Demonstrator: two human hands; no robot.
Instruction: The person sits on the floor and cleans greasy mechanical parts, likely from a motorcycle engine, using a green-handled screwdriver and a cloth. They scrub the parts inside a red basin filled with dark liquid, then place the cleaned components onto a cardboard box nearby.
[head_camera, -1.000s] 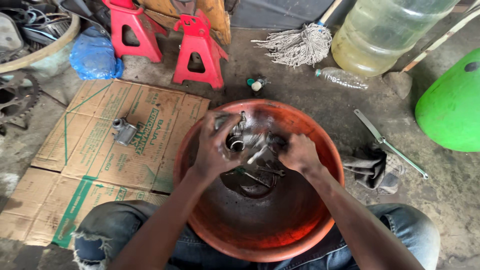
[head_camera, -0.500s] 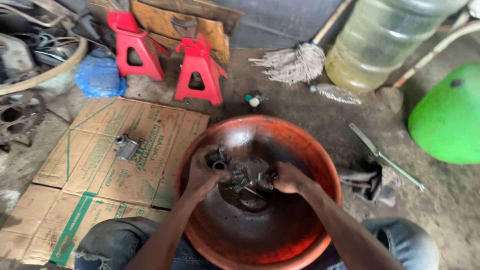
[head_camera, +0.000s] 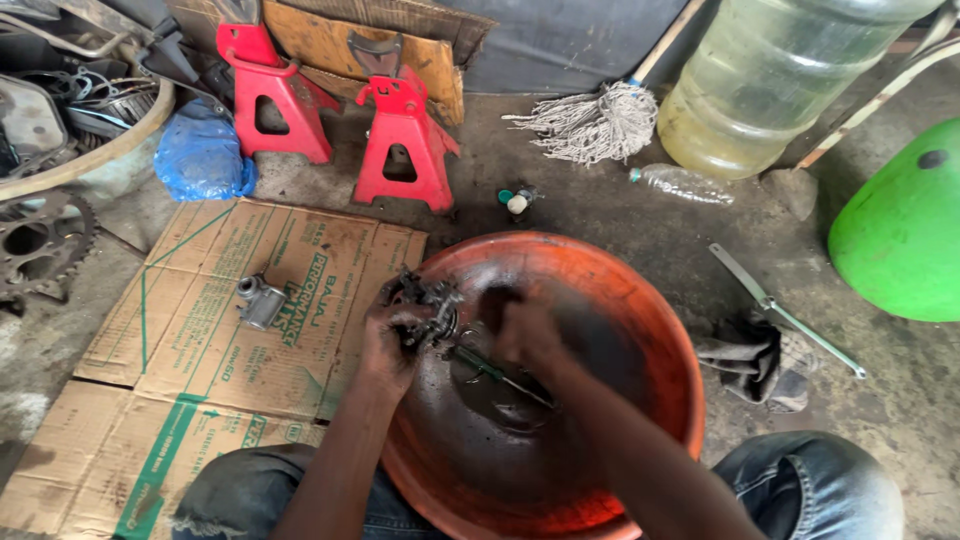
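Note:
An orange-red basin (head_camera: 640, 300) with dark oily liquid sits between my knees. My left hand (head_camera: 388, 345) grips a grimy metal engine part (head_camera: 425, 300) at the basin's left rim. Over the basin's middle is my right hand (head_camera: 525, 335), blurred by motion, close beside that part; whether it holds anything is unclear. A thin tool with a green handle (head_camera: 480, 365) lies in the basin just below my hands.
Flattened cardboard (head_camera: 200, 330) with a small grey metal part (head_camera: 260, 302) lies left. Two red jack stands (head_camera: 400, 140), a blue bag (head_camera: 200, 150), a mop head (head_camera: 595, 125), a big water jug (head_camera: 770, 80), a wrench (head_camera: 780, 310), a rag (head_camera: 750, 360) and a green stool (head_camera: 900, 230) surround the basin.
Both hands have dipped into the basin and come up to the left. The left hand now holds the metal part at the left rim; the right hand moves fast and blurs.

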